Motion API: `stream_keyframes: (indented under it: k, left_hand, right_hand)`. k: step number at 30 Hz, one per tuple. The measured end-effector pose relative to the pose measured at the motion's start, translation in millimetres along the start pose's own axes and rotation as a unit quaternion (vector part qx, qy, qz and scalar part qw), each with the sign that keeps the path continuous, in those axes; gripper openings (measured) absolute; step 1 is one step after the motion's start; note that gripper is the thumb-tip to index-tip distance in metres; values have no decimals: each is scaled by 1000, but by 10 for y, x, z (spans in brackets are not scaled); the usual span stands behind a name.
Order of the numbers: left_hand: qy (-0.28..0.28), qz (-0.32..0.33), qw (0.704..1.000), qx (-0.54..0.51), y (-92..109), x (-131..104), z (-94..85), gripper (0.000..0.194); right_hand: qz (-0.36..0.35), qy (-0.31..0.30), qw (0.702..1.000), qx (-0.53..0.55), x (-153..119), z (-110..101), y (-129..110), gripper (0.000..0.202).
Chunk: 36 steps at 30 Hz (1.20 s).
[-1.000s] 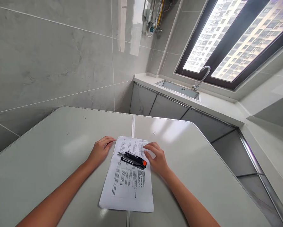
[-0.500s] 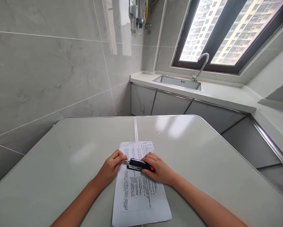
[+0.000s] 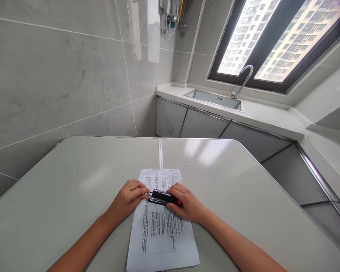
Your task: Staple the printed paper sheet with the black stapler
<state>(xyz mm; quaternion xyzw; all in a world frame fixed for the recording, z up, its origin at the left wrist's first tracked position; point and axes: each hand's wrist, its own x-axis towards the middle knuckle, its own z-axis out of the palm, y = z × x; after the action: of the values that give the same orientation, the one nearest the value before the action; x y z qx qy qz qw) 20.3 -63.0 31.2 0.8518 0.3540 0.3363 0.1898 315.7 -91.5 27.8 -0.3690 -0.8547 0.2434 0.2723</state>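
Since the earliest frame, both hands have come inward from beside the paper to the stapler, which before lay untouched on the print. In the head view, the person's left hand (image 3: 128,198) reaches over the left edge of the printed paper (image 3: 165,257), its thumb and fingertips together, pinching the metal tip at the left end of the black stapler (image 3: 162,196). The right hand (image 3: 187,202) comes over the paper's right edge and is clamped on the stapler's other end, fingers along the far side and thumb along the near side, with an orange patch (image 3: 180,203) showing beside the palm. The stapler lies crosswise over the paper, closer to its far edge than to its near edge; whether it rests on the paper or is slightly raised, one cannot tell. The paper covers part of the pale seam strip (image 3: 160,155) that runs to the middle of the far edge of the table (image 3: 73,215). A small white bit (image 3: 188,160) sits right of that strip, between the paper and the table's far right corner. Beyond the far edge are grey cabinets (image 3: 171,117), a sink (image 3: 195,90), a curved tap (image 3: 248,73) and a dark-framed window (image 3: 262,49).
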Motion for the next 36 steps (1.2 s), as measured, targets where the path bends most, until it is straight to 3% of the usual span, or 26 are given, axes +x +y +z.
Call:
stream_keyframes:
  k: [6,9,30,36]
  left_hand:
    - [-27,-144,983,-107,59,59,79,10]
    - [-33,-168,976,-131,90,80,110,10]
    - [-41,-112,993,-23,118,63,118,9]
    - [-67,-36,997,-24,55,13,85,21]
  right_hand:
    - [-3,-2,1000,12,3,-14,3,21]
    - [2,-3,1000,18,2,-18,13,22]
    - [-2,-6,1000,24,-12,-3,39,21]
    - [3,-4,1000,23,-8,-17,23,19]
